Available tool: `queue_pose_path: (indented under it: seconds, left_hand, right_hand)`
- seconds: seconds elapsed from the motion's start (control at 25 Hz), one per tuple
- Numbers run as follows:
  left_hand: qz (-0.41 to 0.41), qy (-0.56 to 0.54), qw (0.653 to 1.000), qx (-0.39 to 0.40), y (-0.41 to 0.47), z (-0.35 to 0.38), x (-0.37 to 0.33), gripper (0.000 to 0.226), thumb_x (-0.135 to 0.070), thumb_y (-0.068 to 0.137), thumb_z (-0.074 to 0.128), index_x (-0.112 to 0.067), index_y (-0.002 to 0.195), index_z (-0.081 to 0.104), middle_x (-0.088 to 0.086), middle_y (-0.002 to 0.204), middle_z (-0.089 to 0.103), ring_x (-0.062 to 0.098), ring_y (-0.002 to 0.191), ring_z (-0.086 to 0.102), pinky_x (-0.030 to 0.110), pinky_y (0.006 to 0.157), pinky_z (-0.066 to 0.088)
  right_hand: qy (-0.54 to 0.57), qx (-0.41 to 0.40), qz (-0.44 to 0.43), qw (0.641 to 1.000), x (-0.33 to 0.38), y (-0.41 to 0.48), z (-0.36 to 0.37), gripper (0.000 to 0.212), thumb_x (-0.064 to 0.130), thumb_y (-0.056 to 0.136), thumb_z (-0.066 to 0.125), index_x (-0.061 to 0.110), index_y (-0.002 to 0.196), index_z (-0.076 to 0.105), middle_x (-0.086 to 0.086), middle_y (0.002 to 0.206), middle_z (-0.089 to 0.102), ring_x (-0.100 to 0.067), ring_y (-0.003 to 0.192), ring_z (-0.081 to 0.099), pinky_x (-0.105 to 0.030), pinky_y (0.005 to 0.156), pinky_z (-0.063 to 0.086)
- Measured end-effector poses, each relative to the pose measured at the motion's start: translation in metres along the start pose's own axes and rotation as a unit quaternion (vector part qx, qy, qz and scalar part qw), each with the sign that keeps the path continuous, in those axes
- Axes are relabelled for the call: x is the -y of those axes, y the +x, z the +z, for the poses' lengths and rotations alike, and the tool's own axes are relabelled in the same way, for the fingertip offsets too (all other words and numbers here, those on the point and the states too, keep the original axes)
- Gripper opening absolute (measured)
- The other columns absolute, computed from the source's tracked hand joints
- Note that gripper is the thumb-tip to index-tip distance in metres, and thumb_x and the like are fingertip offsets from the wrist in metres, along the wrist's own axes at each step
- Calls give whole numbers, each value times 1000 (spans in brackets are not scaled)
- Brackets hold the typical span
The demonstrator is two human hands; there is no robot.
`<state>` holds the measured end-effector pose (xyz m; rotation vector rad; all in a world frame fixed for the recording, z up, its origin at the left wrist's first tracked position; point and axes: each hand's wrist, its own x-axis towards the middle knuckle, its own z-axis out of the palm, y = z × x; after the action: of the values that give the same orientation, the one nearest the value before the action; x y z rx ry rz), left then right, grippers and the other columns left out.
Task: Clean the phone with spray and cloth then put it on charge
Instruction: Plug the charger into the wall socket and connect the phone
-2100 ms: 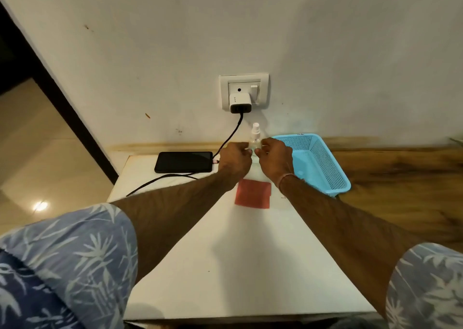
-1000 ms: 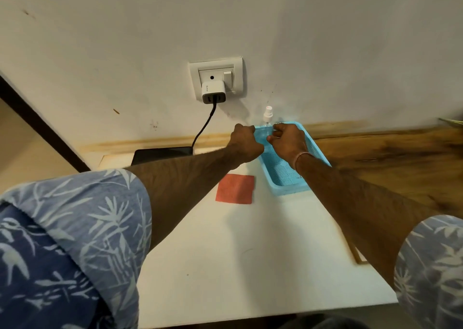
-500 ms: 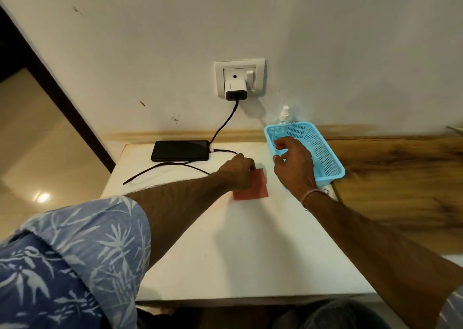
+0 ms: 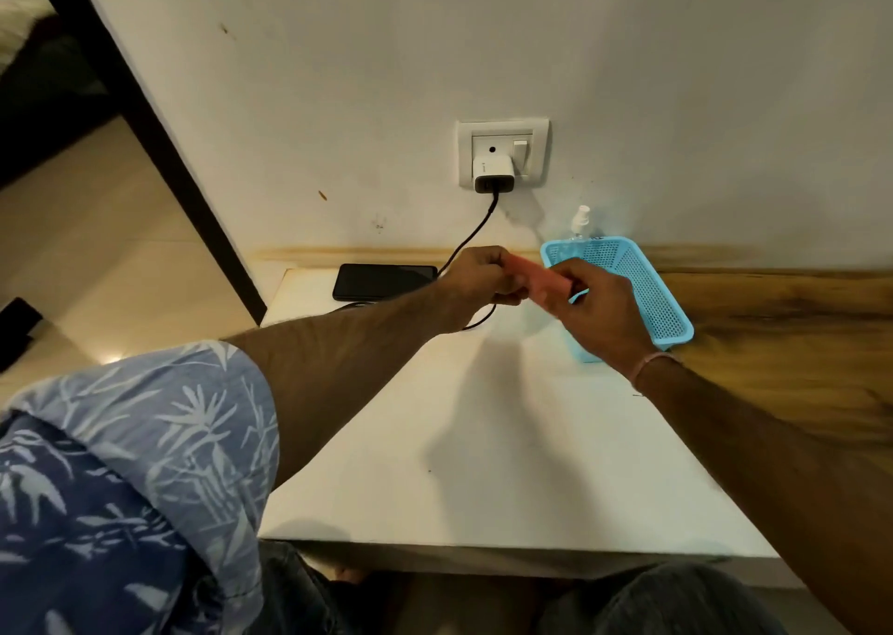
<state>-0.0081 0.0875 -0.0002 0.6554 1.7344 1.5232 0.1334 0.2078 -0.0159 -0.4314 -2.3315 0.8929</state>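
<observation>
White table (image 4: 483, 441) under a pale wall; both hands now hold the red cloth (image 4: 541, 282) up off it.
Blue basket (image 4: 650, 291) sits back right; the phone (image 4: 384, 280) lies dark back left, cable (image 4: 471, 244) running toward it. Left hand (image 4: 476, 276) and right hand (image 4: 599, 318) each pinch an end of the cloth, flat on the table half a second ago, now beside the basket. Spray (image 4: 580, 221) stands at the basket's far edge. Cleaning looks finished; the cloth seems bound for the basket.
</observation>
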Motion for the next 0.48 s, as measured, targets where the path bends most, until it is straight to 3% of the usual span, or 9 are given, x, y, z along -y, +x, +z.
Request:
queue_pose_path:
  seconds: [0.12,0.2,0.28,0.36,0.48]
  left_hand:
    - [-44,-17,997,-61,10,24,3,28,6,89,65,-5,112,54,16,91,66,23,71,65,34,69,57]
    - [-101,18,991,-84,16,39,11,38,-8,88,73,-8,119,50,17,100,66,21,64,64,31,59,57]
    - [-126,54,989,-63,20,51,21,36,-24,88,76,-12,109,51,13,101,67,19,58,64,28,52,55]
    - [-121,56,990,-39,23,63,29,33,-34,88,76,-20,90,45,8,89,65,19,56,64,26,47,54]
    - [-109,56,991,-53,28,78,32,33,-19,88,73,-23,89,40,6,81,65,17,52,65,24,41,54]
  right_hand:
    - [-35,-105,9,994,-12,16,-15,20,31,86,64,12,91,67,-2,78,63,-22,72,60,-30,66,48]
    - [-62,-134,25,989,-26,23,-26,30,40,86,62,11,89,70,-6,76,58,-26,70,57,-28,64,41]
    - [-102,-126,55,985,-39,28,-32,37,50,88,62,16,93,75,-9,79,57,-24,72,56,-27,65,42]
    - [-194,-94,63,974,-53,33,-33,30,41,92,63,17,106,74,-14,91,59,-30,82,60,-29,70,44]
    - [-278,-42,66,957,-68,41,-31,25,20,93,60,12,114,70,-17,103,57,-37,91,59,-36,76,48]
